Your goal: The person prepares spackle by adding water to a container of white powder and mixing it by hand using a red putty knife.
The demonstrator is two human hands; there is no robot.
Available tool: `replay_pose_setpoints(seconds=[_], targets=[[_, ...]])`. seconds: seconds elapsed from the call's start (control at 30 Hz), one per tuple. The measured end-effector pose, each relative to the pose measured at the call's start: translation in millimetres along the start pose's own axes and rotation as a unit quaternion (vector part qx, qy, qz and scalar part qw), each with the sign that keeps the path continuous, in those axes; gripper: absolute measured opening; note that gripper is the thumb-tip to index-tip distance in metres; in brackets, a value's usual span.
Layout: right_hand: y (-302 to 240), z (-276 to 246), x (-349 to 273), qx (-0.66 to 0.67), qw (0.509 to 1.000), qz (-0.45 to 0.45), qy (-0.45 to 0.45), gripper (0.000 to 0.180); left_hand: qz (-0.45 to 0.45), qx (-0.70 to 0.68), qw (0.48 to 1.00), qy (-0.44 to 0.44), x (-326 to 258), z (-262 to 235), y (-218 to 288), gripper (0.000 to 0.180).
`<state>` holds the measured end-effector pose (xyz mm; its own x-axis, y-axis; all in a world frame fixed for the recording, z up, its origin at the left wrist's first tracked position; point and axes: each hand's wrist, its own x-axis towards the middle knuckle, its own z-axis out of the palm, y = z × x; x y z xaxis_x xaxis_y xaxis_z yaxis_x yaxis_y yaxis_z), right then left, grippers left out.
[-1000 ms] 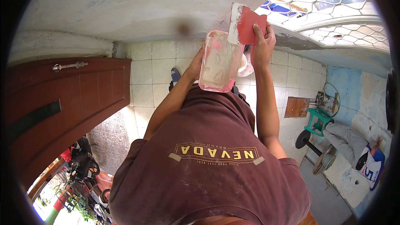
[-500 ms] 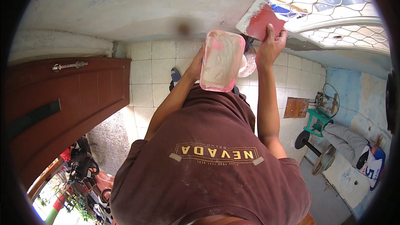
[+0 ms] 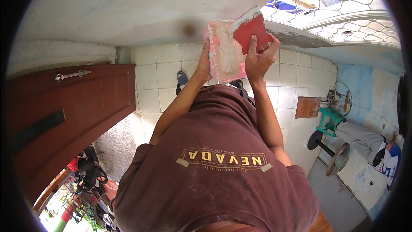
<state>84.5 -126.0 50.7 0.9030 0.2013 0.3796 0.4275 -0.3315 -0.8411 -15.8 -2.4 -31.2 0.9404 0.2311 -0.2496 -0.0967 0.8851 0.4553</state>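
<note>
My left hand (image 3: 205, 63) grips the left side of a pink rectangular tub (image 3: 227, 66) holding pale, wet-looking filler. In my right hand (image 3: 260, 58) is a red filling knife (image 3: 251, 33), a broad flat spreader with its whitish, filler-smeared edge pointing up and left. The thumb lies on its near face and the fingers sit behind it. This blade overlaps the tub's upper right corner; whether it touches the filler I cannot tell. Just beyond both hands rises a patchy, skimmed wall (image 3: 128, 8).
A reddish-brown door (image 3: 98, 88) stands at the left. White floor tiles (image 3: 146, 75) lie below me. At the upper right is a window with a white metal grille (image 3: 330, 0). A green stool (image 3: 329, 120), a barbell-like weight (image 3: 328, 150) and a seated person (image 3: 365, 139) are at the right.
My right hand has brought the filling knife left and down from beside the window to the tub. The tub has shifted slightly up and tipped a little.
</note>
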Motion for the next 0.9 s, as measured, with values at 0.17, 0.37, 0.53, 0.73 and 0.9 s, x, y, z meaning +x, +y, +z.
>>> replay_pose_setpoints(seconds=[0.17,0.37,0.53,0.73,0.9], targets=[[-14,19,-11,0.025,0.998,-0.063,0.018,0.035,-0.007,0.032,0.999,0.02,5,-4,-3,0.081],[-18,10,-13,0.002,0.985,-0.114,-0.132,0.036,0.05,0.008,0.998,-0.025,10,10,3,0.078],[-25,2,2,0.027,0.983,-0.116,-0.143,0.034,0.013,-0.056,0.998,-0.039,6,3,9,0.076],[-33,2,5,0.066,0.981,-0.116,-0.139,0.034,0.021,-0.083,0.994,-0.069,11,9,11,0.075],[-28,7,-12,0.025,0.974,-0.137,-0.178,0.033,0.015,-0.08,0.994,-0.066,15,-4,8,0.074]])
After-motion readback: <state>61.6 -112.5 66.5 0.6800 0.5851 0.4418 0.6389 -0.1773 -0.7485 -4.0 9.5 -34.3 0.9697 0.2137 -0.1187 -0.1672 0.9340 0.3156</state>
